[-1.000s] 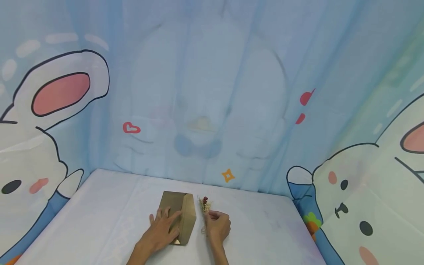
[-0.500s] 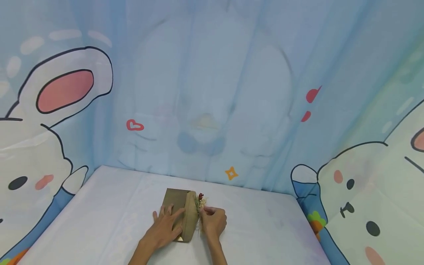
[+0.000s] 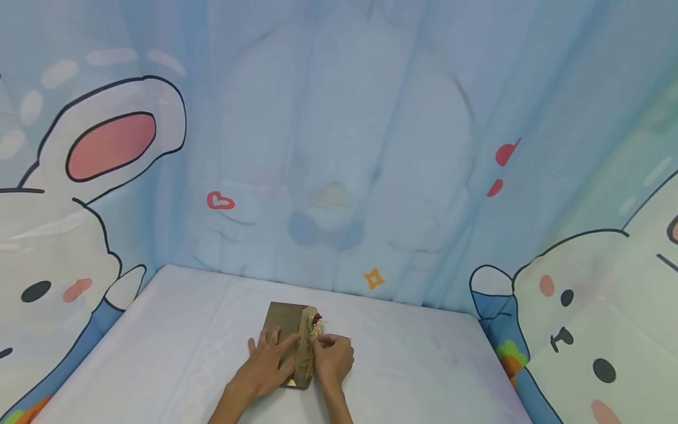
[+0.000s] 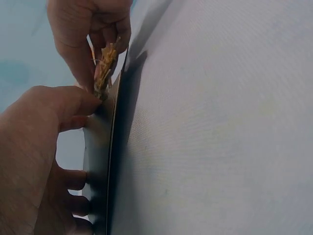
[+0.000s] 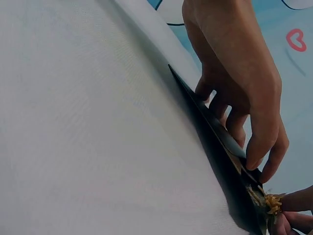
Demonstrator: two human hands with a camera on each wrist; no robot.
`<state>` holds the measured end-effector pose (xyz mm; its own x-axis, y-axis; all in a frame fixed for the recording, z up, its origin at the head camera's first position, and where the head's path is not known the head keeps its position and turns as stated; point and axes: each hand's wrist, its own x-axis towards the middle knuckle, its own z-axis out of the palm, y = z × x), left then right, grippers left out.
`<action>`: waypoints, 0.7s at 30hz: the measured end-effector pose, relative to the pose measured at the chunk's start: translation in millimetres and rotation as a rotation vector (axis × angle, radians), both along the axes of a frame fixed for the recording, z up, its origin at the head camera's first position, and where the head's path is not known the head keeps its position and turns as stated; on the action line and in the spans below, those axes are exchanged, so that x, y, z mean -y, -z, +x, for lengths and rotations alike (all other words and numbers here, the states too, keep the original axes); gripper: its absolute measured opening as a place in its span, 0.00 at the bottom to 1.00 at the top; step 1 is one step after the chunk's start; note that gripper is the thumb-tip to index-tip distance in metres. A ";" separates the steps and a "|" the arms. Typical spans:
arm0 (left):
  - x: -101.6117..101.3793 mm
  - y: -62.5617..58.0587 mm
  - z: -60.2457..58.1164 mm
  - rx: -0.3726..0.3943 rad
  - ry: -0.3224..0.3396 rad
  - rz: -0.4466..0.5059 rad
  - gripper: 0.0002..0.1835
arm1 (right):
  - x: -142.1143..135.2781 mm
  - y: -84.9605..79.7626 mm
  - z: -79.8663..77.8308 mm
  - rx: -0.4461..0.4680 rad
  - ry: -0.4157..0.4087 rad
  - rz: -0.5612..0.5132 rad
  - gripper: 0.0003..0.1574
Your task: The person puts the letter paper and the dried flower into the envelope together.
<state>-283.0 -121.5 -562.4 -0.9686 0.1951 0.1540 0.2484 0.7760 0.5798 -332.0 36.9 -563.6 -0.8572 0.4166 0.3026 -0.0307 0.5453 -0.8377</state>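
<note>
A gold-brown paper envelope (image 3: 288,318) lies flat with its flap folded out to the right. Spread across it is my left hand (image 3: 261,368), fingers extended and pressing on the paper near the flap's fold. Between thumb and fingers, my right hand (image 3: 335,357) pinches a small bunch of dried flowers (image 3: 317,321) with a dark red head and pale sprigs. The bunch overlaps the envelope's flap, its stems pointing toward me. In the left wrist view, the straw-coloured stem ends (image 4: 104,66) show between the right fingers, just beyond the left thumb.
A white cloth (image 3: 424,365) covers the table. Behind and at both sides hangs a light blue curtain (image 3: 339,118) printed with white rabbits, meeting the table's far edge.
My right hand has carried the dried flowers leftward, from the table beside the envelope to over its flap. My left hand has stayed on the envelope. The head view has shifted slightly.
</note>
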 end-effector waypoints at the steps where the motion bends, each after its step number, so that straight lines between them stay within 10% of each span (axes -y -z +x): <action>1: -0.1 0.2 0.2 0.002 -0.001 0.001 0.31 | 0.3 1.3 -0.3 0.005 0.001 0.001 0.06; 21: 6.3 1.8 -2.8 -0.036 0.029 0.011 0.31 | 13.9 -2.4 -3.0 0.017 -0.095 0.098 0.06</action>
<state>-285.9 -127.7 -564.2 -0.9563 0.2209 0.1914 0.2917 0.7615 0.5787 -335.1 23.0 -561.2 -0.8967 0.3024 0.3232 -0.0725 0.6199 -0.7813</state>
